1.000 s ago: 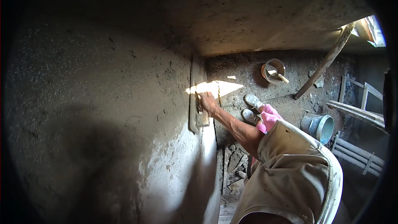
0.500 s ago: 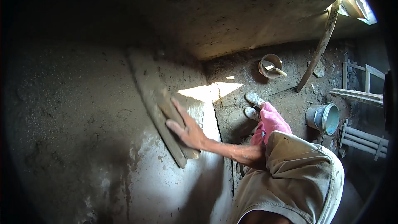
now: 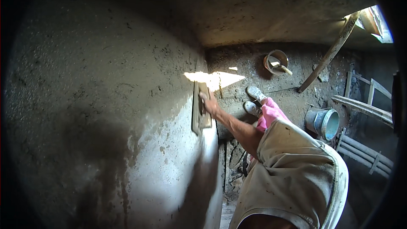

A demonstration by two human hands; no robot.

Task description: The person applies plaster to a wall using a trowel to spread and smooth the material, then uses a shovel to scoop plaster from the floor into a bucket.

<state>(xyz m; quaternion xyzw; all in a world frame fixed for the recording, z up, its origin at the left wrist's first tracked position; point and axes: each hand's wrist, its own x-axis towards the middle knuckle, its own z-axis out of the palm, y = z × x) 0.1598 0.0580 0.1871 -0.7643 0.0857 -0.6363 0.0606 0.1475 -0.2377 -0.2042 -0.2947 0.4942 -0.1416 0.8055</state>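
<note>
My left hand (image 3: 209,105) is closed round the handle of a long plastering float (image 3: 196,109). The float lies flat against the wall (image 3: 169,161), close to its right edge, and stands nearly upright in the picture. Wet grey-brown mortar (image 3: 97,76) covers the wall's upper and left parts. Lower down the surface is paler and smoother. A bright patch of sunlight (image 3: 214,78) falls just above the float. My left arm reaches out from a loose beige shirt (image 3: 296,161). My right hand is out of view.
Ahead stands a bucket (image 3: 276,62) with a handled tool in it. A grey-blue bucket (image 3: 328,124) is on the right, near wooden frames (image 3: 362,110). A slanting pole (image 3: 328,55) rises from the rough floor. My shoes (image 3: 253,100) stand beside the wall.
My left hand has drawn the float to the right across the wall and turned it from a slant to nearly upright. The view has shifted slightly.
</note>
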